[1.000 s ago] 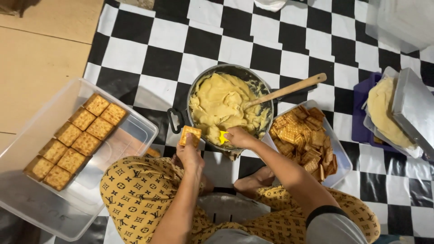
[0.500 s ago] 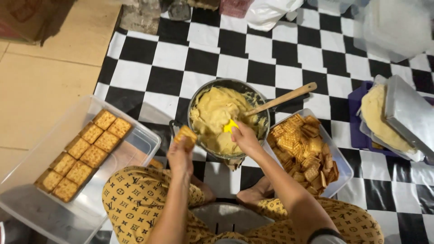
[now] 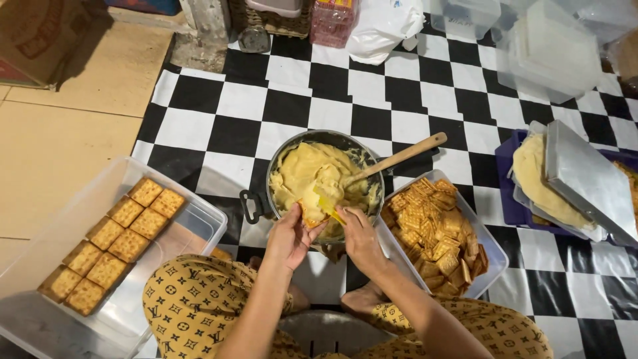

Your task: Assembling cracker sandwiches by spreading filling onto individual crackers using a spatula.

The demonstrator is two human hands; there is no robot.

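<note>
My left hand [image 3: 290, 236] holds a square cracker [image 3: 309, 214] over the near rim of a dark pot [image 3: 258, 199] filled with pale yellow custard [image 3: 307, 175]. My right hand [image 3: 357, 234] grips a small yellow spreader [image 3: 327, 203] whose blade rests on the cracker. A wooden spoon [image 3: 397, 159] stands in the custard, its handle leaning right. To the left, a clear plastic box [image 3: 193, 234] holds a flat layer of crackers [image 3: 114, 240]. Just right of the pot a clear tray [image 3: 492, 252] is heaped with loose crackers [image 3: 435, 231].
I sit on a black-and-white checked mat [image 3: 412, 86], legs in yellow patterned cloth [image 3: 193, 299]. At right a purple tray [image 3: 508, 199] holds a dough-like mass [image 3: 538, 176] and a metal lid [image 3: 585, 179]. Clear containers [image 3: 551, 46], a white bag [image 3: 382, 26] and a basket [image 3: 269, 16] line the far edge.
Both hands have come together over the pot's near rim. The spreader, dipped in the custard half a second ago, now lies on the cracker. The camera view has tilted up.
</note>
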